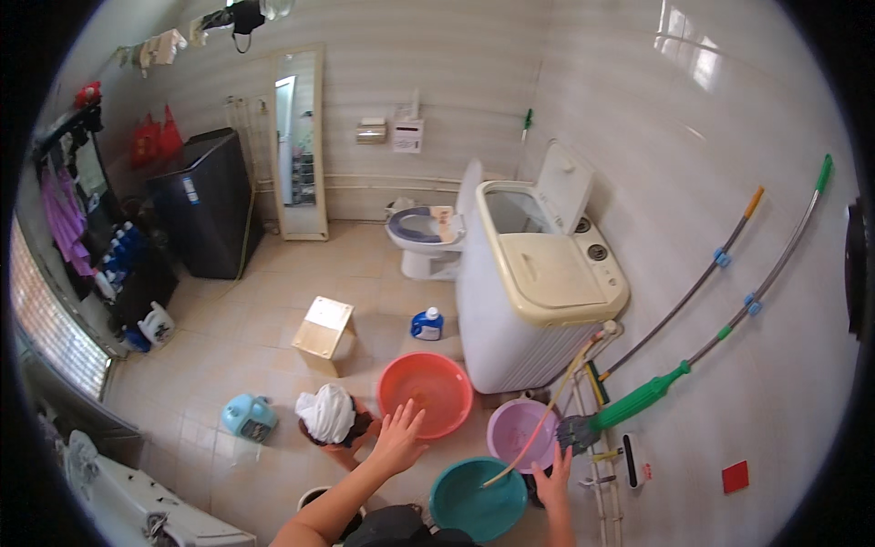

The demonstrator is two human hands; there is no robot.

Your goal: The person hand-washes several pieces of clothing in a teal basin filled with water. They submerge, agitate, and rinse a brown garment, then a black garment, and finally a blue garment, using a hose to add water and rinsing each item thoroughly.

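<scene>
The left hand (398, 444) is hovering, fingers spread and released, over the near rim of the red basin (437, 378), which is resting on the tiled floor (273, 310), while the right hand (553, 483) is hanging, fingers parted and empty, beside the purple basin (510, 427) and the teal basin (465, 509).

Beige tiles pave the floor (273, 278), and glossy pale walls (638, 164) enclose the bathroom, the right one catching bright reflections (688, 46). Against the back wall lean a tall framed mirror (301, 146) and, left of it, a dark boxy appliance (211, 210). A toilet (427, 226) sits beside a cream-topped twin-tub washing machine (506, 319). A small wooden stool (325, 324) stands mid-floor; daylight glows through a gridded pane (55, 314) at far left.
</scene>
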